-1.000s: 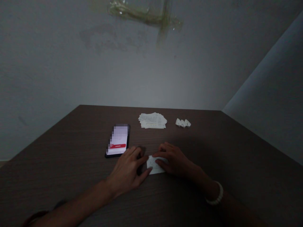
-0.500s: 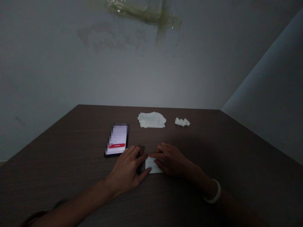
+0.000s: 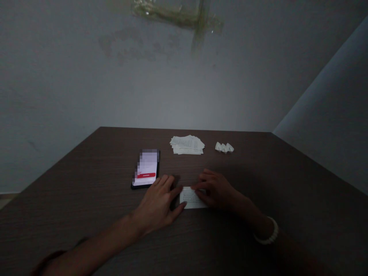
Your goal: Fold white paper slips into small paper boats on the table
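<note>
**Hands at a printed slip on a dark table, head view.** The near centre of the dark wood-grain table (image 3: pixel 244 172) holds a white printed paper slip (image 3: pixel 191 198), lying flat with its long side running left to right. The left hand (image 3: pixel 156 203) lies palm down to the left of the slip, well open with its fingers spread. Its forefinger (image 3: pixel 176 190) reaches the slip's left edge, but the hand has no visible hold on it. The right hand (image 3: pixel 215 190) rests over the slip's right end, its fingers (image 3: pixel 201 186) lightly curved. Its fingers cover part of the paper, and whether they pinch it or only press it cannot be told. A pale beaded bracelet (image 3: pixel 268 233) circles the right wrist.

**Progress as shown.** Far right, a row of three small folded paper pieces (image 3: pixel 224 147) sits apart from the hands. Far centre, a loose pile of unfolded printed slips (image 3: pixel 187 145) lies well beyond the hands, and its exact count cannot be read. The slip under the hands shows no clear fold.

**Surroundings.** A smartphone (image 3: pixel 146 168), its screen lit and blurred, lies left of the hands, just beside the left fingertips. A grey wall (image 3: pixel 184 84) rises behind the table.
</note>
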{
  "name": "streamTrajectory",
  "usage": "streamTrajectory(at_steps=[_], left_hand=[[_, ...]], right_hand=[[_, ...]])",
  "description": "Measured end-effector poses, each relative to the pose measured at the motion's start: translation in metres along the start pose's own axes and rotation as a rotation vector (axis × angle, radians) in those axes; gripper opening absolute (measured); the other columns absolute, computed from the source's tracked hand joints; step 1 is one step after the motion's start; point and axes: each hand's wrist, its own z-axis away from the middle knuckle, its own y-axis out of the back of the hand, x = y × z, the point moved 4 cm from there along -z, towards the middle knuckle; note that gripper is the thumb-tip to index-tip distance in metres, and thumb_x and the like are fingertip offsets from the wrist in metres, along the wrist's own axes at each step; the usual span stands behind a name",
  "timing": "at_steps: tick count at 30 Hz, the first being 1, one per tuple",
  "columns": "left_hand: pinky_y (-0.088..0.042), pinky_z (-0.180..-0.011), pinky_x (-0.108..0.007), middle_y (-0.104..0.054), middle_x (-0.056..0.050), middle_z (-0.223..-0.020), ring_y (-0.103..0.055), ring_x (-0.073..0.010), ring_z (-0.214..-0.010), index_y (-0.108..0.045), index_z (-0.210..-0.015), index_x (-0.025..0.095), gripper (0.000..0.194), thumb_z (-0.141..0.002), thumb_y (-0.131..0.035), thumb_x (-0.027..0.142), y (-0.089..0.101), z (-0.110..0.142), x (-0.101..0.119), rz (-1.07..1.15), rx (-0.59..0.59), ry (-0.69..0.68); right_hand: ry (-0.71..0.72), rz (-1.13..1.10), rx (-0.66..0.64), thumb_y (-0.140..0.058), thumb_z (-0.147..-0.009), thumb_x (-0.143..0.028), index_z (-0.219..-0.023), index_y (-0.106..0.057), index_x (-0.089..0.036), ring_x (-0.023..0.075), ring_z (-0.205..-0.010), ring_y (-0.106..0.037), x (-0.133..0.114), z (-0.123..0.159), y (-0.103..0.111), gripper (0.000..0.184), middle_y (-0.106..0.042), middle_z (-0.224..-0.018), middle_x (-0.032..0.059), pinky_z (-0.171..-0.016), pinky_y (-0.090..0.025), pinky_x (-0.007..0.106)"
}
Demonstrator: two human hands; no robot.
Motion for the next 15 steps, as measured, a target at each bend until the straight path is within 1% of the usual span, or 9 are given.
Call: streamTrajectory(at_steps=[2, 4, 5, 6, 8, 12, 15], left_hand=[[-0.044, -0.079, -0.043, -0.052, -0.012, -0.101, -0.048, -0.0292, -0.095, -0.064, -0.112, 0.017, 0.037, -0.086, -0.054, 0.041, -0.001, 0.001, 0.0, -0.004, 0.0, 0.002], [-0.044, -0.08, -0.044, -0.052, -0.012, -0.102, -0.048, -0.0294, -0.096, -0.063, -0.113, 0.017, 0.037, -0.087, -0.053, 0.042, -0.002, 0.001, -0.001, -0.011, -0.004, 0.004], [-0.044, -0.081, -0.044, -0.052, -0.012, -0.103, -0.048, -0.0294, -0.096, -0.063, -0.113, 0.017, 0.037, -0.087, -0.053, 0.042, -0.003, 0.001, -0.002, -0.014, -0.005, 0.003], [-0.044, -0.081, -0.045, -0.052, -0.012, -0.103, -0.048, -0.0294, -0.096, -0.063, -0.114, 0.017, 0.037, -0.087, -0.052, 0.041, -0.003, 0.002, -0.002, -0.018, -0.006, 0.002], [-0.044, -0.082, -0.045, -0.052, -0.012, -0.103, -0.048, -0.0293, -0.096, -0.062, -0.114, 0.017, 0.037, -0.088, -0.052, 0.041, -0.004, 0.002, -0.003, -0.021, -0.003, 0.0], [-0.045, -0.082, -0.045, -0.052, -0.012, -0.103, -0.049, -0.0296, -0.097, -0.062, -0.115, 0.017, 0.037, -0.087, -0.052, 0.04, -0.005, 0.004, -0.003, -0.022, 0.009, 0.0], [-0.044, -0.084, -0.046, -0.053, -0.012, -0.103, -0.049, -0.0294, -0.097, -0.061, -0.115, 0.017, 0.036, -0.088, -0.052, 0.039, -0.006, 0.005, -0.003, -0.013, 0.019, 0.008]], right_hand=[[-0.028, -0.033, 0.009, -0.055, -0.087, -0.024, -0.095, -0.073, -0.023, 0.0173, -0.074, -0.049, 0.008, 0.005, 0.004, 0.019, -0.06, -0.076, 0.0043, -0.076, -0.04, 0.032], [-0.044, -0.071, -0.009, -0.058, -0.085, -0.024, -0.09, -0.074, -0.022, 0.0167, -0.072, -0.051, 0.014, 0.01, 0.007, 0.017, -0.061, -0.074, 0.0034, -0.079, -0.041, 0.033], [-0.071, -0.083, -0.003, -0.06, -0.083, -0.024, -0.089, -0.075, -0.022, 0.017, -0.073, -0.053, 0.018, 0.013, 0.009, 0.016, -0.062, -0.074, 0.0031, -0.083, -0.041, 0.034], [-0.076, -0.101, -0.012, -0.061, -0.082, -0.022, -0.088, -0.075, -0.022, 0.0154, -0.07, -0.054, 0.021, 0.014, 0.01, 0.016, -0.063, -0.074, 0.002, -0.087, -0.04, 0.036], [-0.097, -0.121, -0.015, -0.061, -0.079, -0.019, -0.085, -0.075, -0.023, 0.0151, -0.07, -0.055, 0.026, 0.017, 0.012, 0.015, -0.065, -0.074, 0.0013, -0.089, -0.039, 0.036], [-0.106, -0.123, -0.005, -0.061, -0.077, -0.018, -0.082, -0.074, -0.021, 0.016, -0.072, -0.055, 0.028, 0.017, 0.011, 0.014, -0.064, -0.073, 0.0019, -0.077, -0.042, 0.031], [-0.125, -0.114, 0.037, -0.059, -0.082, -0.02, -0.078, -0.073, -0.018, 0.0164, -0.075, -0.054, 0.024, 0.014, 0.009, 0.014, -0.063, -0.077, 0.0039, -0.069, -0.041, 0.028]])
